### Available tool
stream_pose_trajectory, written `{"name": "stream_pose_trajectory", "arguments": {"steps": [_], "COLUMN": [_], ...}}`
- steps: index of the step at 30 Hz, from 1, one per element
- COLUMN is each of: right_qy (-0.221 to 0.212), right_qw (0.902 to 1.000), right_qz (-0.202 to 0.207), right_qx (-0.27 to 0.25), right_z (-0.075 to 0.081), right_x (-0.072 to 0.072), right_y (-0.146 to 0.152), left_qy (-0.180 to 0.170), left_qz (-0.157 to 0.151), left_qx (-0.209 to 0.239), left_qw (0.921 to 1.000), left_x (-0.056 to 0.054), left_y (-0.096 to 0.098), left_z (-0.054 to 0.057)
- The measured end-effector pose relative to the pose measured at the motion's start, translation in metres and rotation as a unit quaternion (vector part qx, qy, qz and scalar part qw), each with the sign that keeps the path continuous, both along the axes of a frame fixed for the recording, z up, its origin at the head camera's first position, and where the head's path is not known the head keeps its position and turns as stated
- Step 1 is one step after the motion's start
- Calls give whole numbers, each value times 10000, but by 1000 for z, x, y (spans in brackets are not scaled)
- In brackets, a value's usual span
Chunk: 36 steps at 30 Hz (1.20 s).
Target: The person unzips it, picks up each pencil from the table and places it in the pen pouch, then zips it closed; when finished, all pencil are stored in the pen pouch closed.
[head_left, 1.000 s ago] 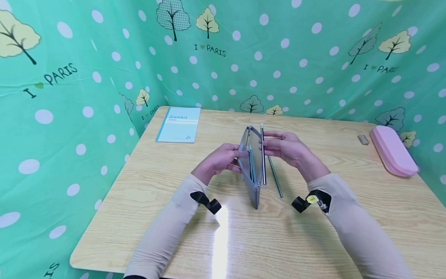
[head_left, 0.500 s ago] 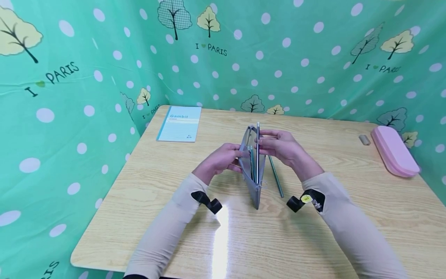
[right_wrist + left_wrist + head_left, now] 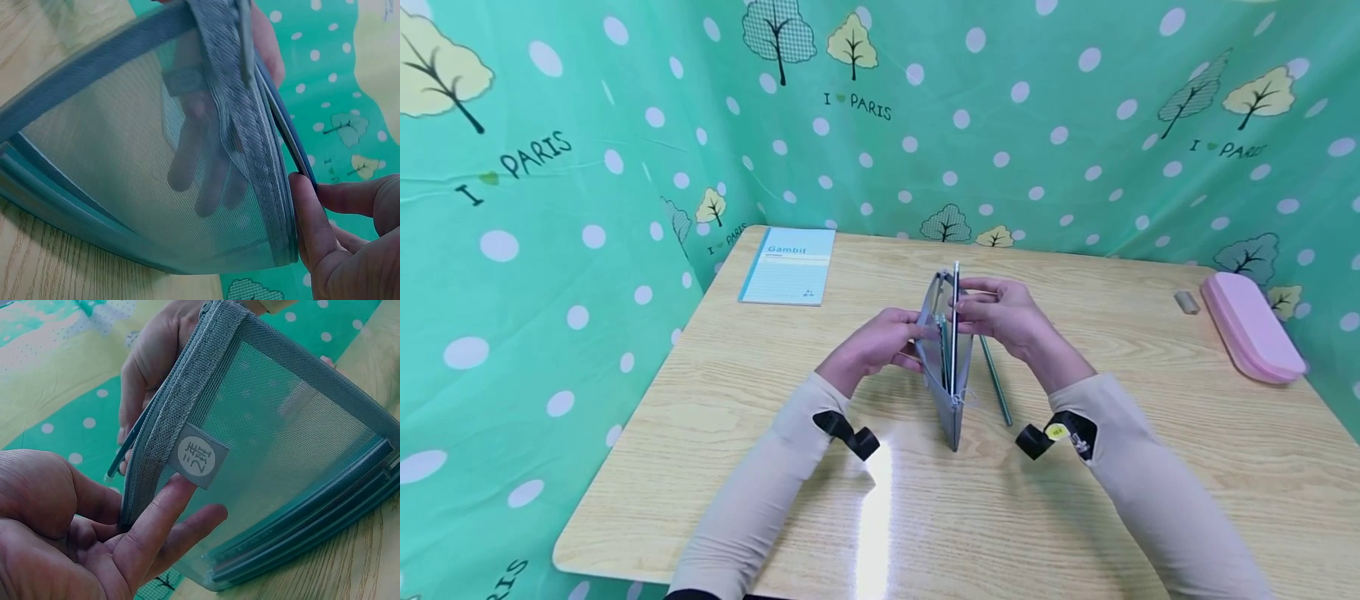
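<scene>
My left hand (image 3: 883,337) grips a grey mesh zip pouch (image 3: 950,421) by its left side, near the zip edge. The pouch stands on its edge on the table with its mouth gaping. Between thumb and fingers, my right hand (image 3: 1000,308) pinches a dark pencil (image 3: 955,333) at the right side of the mouth. Its lower part overlaps the inside of the pouch in the head view. Through the mesh, several pencils (image 3: 312,512) show along the bottom. A green pencil (image 3: 996,383) lies on the table just right of the pouch, partly hidden by the right hand.
A light blue notebook (image 3: 787,267) lies at the back left of the wooden table (image 3: 737,367). At the far right are a small grey eraser (image 3: 1186,302) and a pink pencil case (image 3: 1251,325). A green patterned curtain (image 3: 1037,167) hangs behind and to the left.
Over the first half second my right hand moved left, bringing the dark pencil from the pouch's right side over its mouth. Since then it has barely moved. The left hand keeps holding the pouch.
</scene>
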State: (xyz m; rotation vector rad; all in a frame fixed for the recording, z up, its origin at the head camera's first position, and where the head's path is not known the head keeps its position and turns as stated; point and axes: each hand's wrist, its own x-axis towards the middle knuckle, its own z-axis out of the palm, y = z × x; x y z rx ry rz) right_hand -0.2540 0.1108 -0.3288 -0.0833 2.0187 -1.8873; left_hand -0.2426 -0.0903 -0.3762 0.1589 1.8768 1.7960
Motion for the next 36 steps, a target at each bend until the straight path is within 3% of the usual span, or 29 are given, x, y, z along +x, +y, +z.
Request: {"name": "stream_pose_trajectory", "arguments": {"steps": [14,25,30,36], "right_qy": [247,292,-5,-539], "right_qw": [9989,9978,9956,9883], "right_qz": [-58,11,370,927], "right_qx": [403,590,859,1085], "right_z": [0,3,-7,-30], "right_x": [3,2,-4,-14], "right_y": [3,31,54,77], "left_qy": [-41,-32,-40,-64], "left_qz": [15,34,78,104], "left_qx": [17,17,61,35], "left_qw": [10000,10000,9999,9999], "left_x": [0,2,1,1], "left_y": [3,1,1,1], "left_z": [0,0,-1,1]}}
